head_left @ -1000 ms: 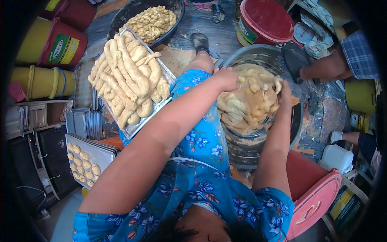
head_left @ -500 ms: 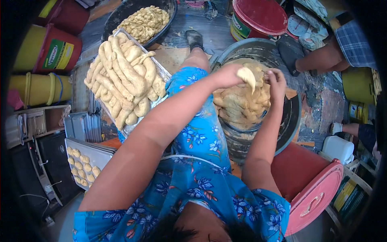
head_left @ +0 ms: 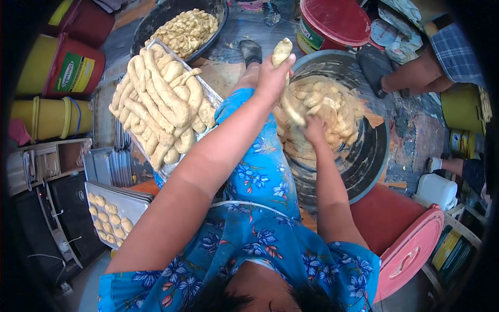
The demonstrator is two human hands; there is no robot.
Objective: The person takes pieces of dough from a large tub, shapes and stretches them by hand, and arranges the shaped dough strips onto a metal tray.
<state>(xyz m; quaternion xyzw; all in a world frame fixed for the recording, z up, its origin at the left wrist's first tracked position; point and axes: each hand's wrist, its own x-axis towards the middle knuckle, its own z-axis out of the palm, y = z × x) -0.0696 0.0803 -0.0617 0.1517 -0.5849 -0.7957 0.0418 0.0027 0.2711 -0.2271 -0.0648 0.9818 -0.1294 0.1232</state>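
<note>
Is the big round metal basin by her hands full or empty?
Partly full: pale dough pieces heap in the big round metal basin, with bare dark wall showing.

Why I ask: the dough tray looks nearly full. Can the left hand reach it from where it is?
Probably yes: the left hand, gripping a dough piece, is raised just right of the tray, with only the knee between them.

The left hand (head_left: 271, 78) is up high toward 12 o'clock, fingers closed tight. The right hand (head_left: 314, 129) reaches down lower, toward 1 o'clock, fingers curled. Both arms are stretched forward.
</note>
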